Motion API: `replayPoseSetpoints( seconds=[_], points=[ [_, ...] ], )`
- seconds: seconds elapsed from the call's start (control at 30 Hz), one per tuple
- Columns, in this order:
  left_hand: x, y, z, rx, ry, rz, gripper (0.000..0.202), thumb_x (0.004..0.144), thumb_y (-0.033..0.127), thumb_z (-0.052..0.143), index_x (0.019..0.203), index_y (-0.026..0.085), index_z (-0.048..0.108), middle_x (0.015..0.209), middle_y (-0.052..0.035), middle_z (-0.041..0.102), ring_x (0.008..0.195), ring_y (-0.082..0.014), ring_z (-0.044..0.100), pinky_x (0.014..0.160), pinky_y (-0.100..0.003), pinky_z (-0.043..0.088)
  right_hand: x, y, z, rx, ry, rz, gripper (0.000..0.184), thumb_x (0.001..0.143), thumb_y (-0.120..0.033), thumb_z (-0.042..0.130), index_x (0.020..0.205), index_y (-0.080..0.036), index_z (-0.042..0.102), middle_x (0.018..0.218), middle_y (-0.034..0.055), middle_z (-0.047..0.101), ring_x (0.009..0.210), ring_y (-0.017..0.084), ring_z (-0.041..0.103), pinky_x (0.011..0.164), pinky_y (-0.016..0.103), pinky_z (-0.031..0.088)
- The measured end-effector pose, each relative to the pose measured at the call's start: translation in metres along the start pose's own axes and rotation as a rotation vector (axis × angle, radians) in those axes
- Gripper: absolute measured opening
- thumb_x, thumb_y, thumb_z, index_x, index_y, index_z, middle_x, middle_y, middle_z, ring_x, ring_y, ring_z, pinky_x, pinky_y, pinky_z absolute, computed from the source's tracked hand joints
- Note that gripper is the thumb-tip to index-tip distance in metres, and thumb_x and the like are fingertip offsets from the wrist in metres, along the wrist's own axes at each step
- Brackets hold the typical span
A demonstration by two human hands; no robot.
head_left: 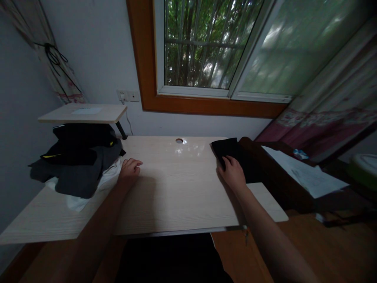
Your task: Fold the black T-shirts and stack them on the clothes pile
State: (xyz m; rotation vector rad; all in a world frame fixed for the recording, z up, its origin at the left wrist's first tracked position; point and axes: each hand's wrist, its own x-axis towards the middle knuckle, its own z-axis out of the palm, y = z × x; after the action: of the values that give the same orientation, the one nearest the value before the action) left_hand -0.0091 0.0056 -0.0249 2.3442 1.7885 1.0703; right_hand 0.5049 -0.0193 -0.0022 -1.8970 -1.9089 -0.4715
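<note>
My left hand hovers over or rests on the table just right of a pile of clothes, its fingers loosely bent and apart, with nothing seen in it. That pile holds dark grey clothing, black clothing with yellow marks and white cloth, all heaped loosely. On the right side of the table lies a folded black garment, flat and neat. My right hand lies on its near left edge, fingers spread on the cloth and not closed round it.
The pale wooden table has a round cable hole at its back edge. A raised shelf stands over the clothes pile. To the right is a dark brown piece of furniture with a white sheet on it. Behind is a window.
</note>
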Motion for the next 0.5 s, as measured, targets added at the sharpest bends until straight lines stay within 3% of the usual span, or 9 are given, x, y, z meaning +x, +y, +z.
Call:
replayPoseSetpoints(
  seconds=[0.13, 0.3, 0.5],
  points=[
    [-0.001, 0.004, -0.003, 0.03, -0.005, -0.003, 0.032, 0.081, 0.016, 0.05, 0.1, 0.025, 0.074, 0.102, -0.0057, 0.07, 0.101, -0.0268, 0.056, 0.1, -0.044, 0.044, -0.015, 0.019, 0.007, -0.118, 0.007, 0.043, 0.058, 0.091, -0.034, 0.055, 0.14, -0.004, 0.055, 0.145, 0.0273, 0.054, 0.132, 0.04, 0.051, 0.107, 0.054, 0.042],
    [-0.001, 0.006, -0.004, 0.023, 0.007, -0.009, 0.03, 0.082, 0.016, 0.05, 0.096, 0.025, 0.075, 0.1, -0.0061, 0.069, 0.102, -0.0271, 0.056, 0.1, -0.044, 0.044, -0.022, 0.016, 0.013, -0.216, -0.021, 0.03, 0.053, 0.093, -0.028, 0.051, 0.134, 0.005, 0.058, 0.14, 0.0331, 0.057, 0.126, 0.038, 0.059, 0.103, 0.046, 0.046],
    [-0.002, 0.011, -0.004, 0.009, -0.004, 0.019, 0.028, 0.082, 0.014, 0.051, 0.092, 0.025, 0.075, 0.098, -0.006, 0.068, 0.103, -0.0278, 0.055, 0.1, -0.046, 0.044, -0.013, 0.018, 0.003, -0.201, -0.053, 0.118, 0.039, 0.089, -0.029, 0.055, 0.118, -0.009, 0.071, 0.117, 0.0197, 0.073, 0.095, 0.03, 0.071, 0.079, 0.037, 0.052]
  ],
)
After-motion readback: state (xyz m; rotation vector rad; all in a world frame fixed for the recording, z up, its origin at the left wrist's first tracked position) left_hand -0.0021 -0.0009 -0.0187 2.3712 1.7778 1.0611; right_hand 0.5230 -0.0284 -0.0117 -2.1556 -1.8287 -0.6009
